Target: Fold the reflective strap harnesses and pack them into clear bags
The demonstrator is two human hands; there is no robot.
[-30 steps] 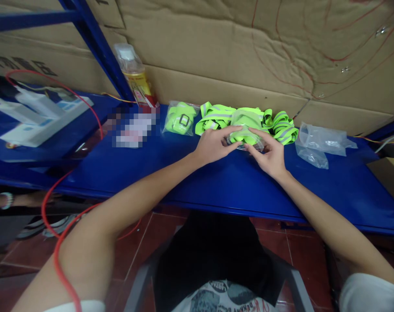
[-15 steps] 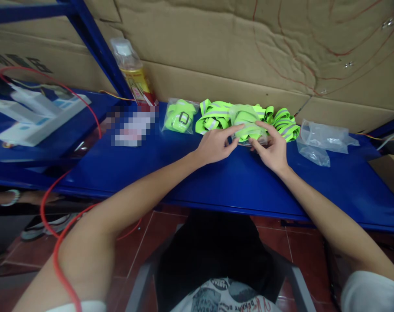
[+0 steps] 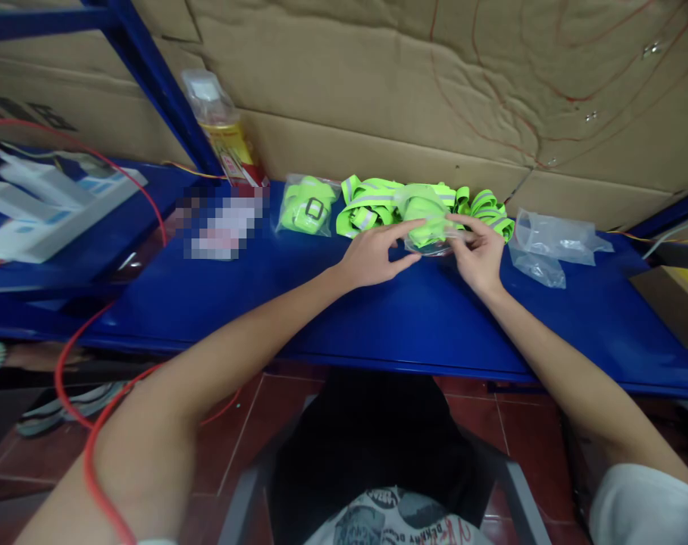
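A clear plastic bag with a bright green reflective strap inside [image 3: 427, 216] lies between my hands on the blue table [image 3: 378, 325]. My right hand [image 3: 478, 253] pinches the bag's right edge between thumb and fingers. At the bag's left side is my left hand [image 3: 375, 253], thumb and fingers apart, its fingertips touching the plastic. Loose green straps with grey stripes [image 3: 369, 200] lie behind and to the left, and more coiled straps [image 3: 491, 212] to the right. Farther left rests another bagged strap with a black buckle [image 3: 308, 206].
Empty clear bags [image 3: 556, 238] lie on the right, near a cardboard box [image 3: 670, 303]. A wrapped bottle [image 3: 224, 136] stands at the back left. Power strips [image 3: 54, 212] and a red cable [image 3: 71, 348] are on the left. Another person's wrist [image 3: 31, 356] shows at the left edge.
My right thumb and fingers have closed on the bag's right edge. My left thumb and fingers are spread a little wider. The whole view has shifted slightly.
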